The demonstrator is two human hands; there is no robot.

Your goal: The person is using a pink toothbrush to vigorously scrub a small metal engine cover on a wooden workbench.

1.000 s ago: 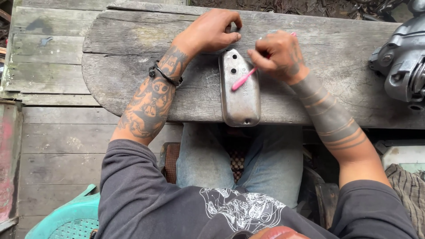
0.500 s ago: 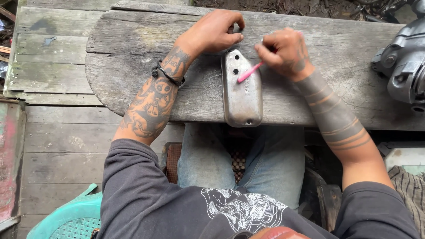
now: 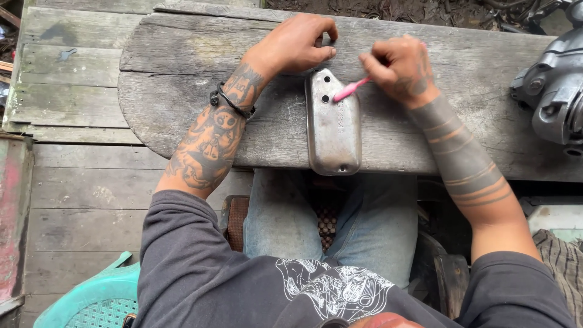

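Nearest the viewer, below the metal cover (image 3: 333, 124), a lap in blue jeans (image 3: 267, 225) shows under the worktop (image 3: 182, 54) edge, with a green plastic chair (image 3: 91, 300) further left of it. On the weathered plank worktop the metal cover lies flat, long axis pointing away, its near end overhanging the edge; it looks stiff, fairly heavy for its size, smooth and perhaps greasy, best held by pressing on its far end or pinching its long sides. At that far end the left hand (image 3: 294, 45) rests with fingers curled, thumb touching the cover. Right of the cover, the right hand (image 3: 401, 67) has its fingers closed around a pink brush (image 3: 352, 90), whose tip meets the cover. Far right stands a dark engine casing (image 3: 552, 91), well apart; nothing obstructs the cover.
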